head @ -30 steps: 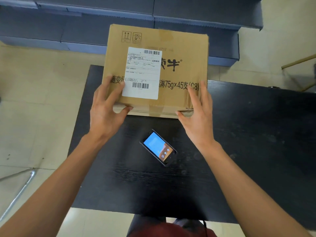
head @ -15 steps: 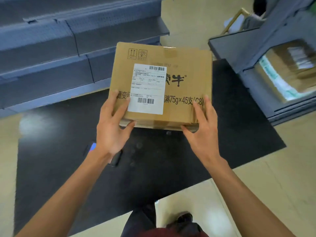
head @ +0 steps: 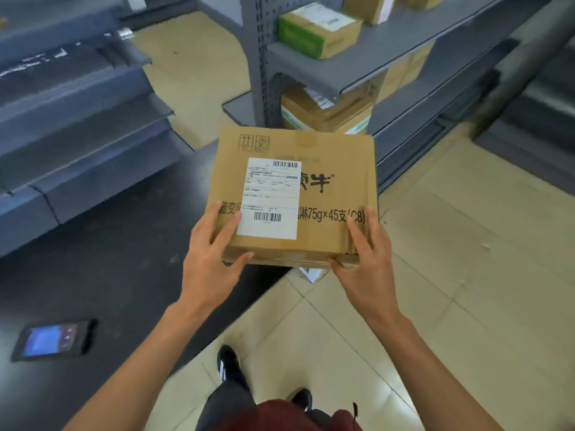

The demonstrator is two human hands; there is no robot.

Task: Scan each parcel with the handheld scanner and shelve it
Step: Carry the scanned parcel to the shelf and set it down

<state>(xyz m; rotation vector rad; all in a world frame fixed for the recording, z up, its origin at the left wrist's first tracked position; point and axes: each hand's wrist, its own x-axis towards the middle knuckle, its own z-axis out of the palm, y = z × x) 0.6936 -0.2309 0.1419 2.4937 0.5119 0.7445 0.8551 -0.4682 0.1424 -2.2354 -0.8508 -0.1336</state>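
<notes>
From the head camera, we are looking down at our own two arms carrying a cardboard box (head: 295,194) away from the black table (head: 109,275). A second ago the box was resting on that table, just beyond the scanner; now we are holding it in the air, past the table's right edge, above the tiled floor (head: 451,275), and we are facing a grey shelf unit (head: 389,54) that was out of sight before. We are judging that scanning is done and shelving is beginning.

Our left hand (head: 211,262) is gripping the box's near left corner, fingers on top, thumb curled along the near edge. Our right hand (head: 367,262) is gripping the near right corner the same way.

The scanner (head: 53,340) is lying on the table, far left of the box, screen lit.

The box is lying flat, its white label (head: 269,197) facing up. Its top looks nearly square, so we cannot name a long axis; its far edge is pointing towards the shelf unit.
</notes>
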